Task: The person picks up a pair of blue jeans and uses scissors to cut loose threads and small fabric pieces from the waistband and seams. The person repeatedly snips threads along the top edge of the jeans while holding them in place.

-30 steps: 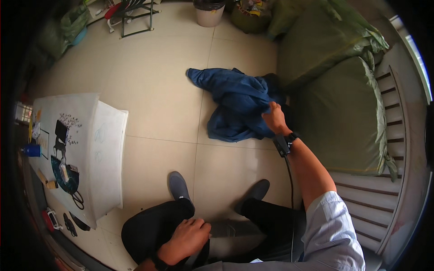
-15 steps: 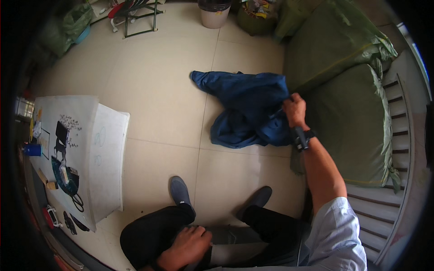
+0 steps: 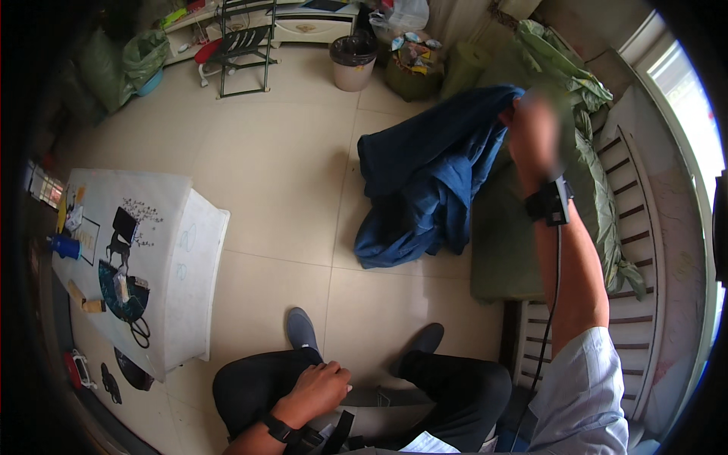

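A dark blue cloth garment (image 3: pixel 428 178), crumpled, hangs from my right hand (image 3: pixel 535 133), which is closed on its upper right end. Its lower folds reach down to the tiled floor. My right arm stretches forward beside the green bundles, and the hand is blurred. On my left thigh rests my left hand (image 3: pixel 315 390), empty, its fingers loosely bent and lying on the dark trousers (image 3: pixel 254 387).
Large green wrapped bundles (image 3: pixel 504 254) lie on a white slatted bench (image 3: pixel 629 220) at the right. A white table (image 3: pixel 163 265) with scissors (image 3: pixel 140 331) and a blue cup (image 3: pixel 64 246) stands left. Farther off are a waste bin (image 3: pixel 354 76) and a folding chair (image 3: pixel 246 49).
My right hand has lifted the garment's end up and farther forward, drawing it off the floor to the right. The view has tilted up. My left hand stays on my thigh.
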The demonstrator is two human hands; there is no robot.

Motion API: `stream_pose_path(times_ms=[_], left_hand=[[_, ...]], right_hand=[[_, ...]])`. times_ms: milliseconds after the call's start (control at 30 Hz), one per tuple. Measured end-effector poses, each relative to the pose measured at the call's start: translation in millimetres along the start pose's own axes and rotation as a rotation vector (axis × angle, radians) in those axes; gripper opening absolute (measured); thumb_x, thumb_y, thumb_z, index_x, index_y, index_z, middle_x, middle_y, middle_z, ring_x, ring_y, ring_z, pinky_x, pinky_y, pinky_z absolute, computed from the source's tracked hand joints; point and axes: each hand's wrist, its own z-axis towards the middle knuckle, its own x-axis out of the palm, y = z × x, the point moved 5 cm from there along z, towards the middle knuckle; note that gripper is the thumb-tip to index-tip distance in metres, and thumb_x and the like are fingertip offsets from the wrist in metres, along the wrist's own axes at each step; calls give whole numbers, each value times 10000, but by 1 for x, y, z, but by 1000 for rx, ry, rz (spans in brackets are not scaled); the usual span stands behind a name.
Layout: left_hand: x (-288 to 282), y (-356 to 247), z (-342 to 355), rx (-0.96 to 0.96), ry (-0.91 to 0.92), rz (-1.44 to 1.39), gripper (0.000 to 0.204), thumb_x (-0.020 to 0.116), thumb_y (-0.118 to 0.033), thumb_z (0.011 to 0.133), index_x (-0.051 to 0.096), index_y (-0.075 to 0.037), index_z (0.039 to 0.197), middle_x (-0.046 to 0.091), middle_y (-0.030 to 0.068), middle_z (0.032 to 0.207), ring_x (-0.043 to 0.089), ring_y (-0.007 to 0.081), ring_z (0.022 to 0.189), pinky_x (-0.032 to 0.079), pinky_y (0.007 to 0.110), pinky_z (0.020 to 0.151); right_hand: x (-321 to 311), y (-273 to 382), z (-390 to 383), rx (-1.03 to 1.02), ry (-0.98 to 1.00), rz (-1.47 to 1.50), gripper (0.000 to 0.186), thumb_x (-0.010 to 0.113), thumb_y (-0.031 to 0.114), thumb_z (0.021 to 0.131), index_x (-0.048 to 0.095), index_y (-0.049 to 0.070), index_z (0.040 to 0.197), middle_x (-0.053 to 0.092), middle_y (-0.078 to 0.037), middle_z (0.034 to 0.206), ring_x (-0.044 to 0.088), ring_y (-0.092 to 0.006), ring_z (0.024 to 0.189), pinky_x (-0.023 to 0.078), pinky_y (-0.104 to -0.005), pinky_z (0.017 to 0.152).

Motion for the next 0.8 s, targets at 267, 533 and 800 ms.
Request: stream_pose_path(times_ms=[267,533,800], left_hand=[[0,3,5,-38,-34,-16,235,730,-229,976,690,-13,1060,696,199,1117,737,408,1009,602,507,899],[7,5,15,7,5,2,255,724,-256,976,685,-19,1059,694,198,1108,735,403,1016,603,500,899],[15,15,2,13,-82,-23,256,723,-261,976,674,-21,1049,690,202,1095,740,413,973,607,514,866]], right_hand=[[49,105,16,-408,34,102,85,668,21,1012,676,-21,1086,706,-91,1003,707,-199,842,610,-374,814],[74,59,8,-58,242,-186,134,731,-17,924,690,-50,1047,700,-119,950,734,-240,829,653,-380,762],[126,177,-17,-624,207,-112,122,777,24,955,742,-46,1048,749,-75,912,728,-184,828,599,-303,810]])
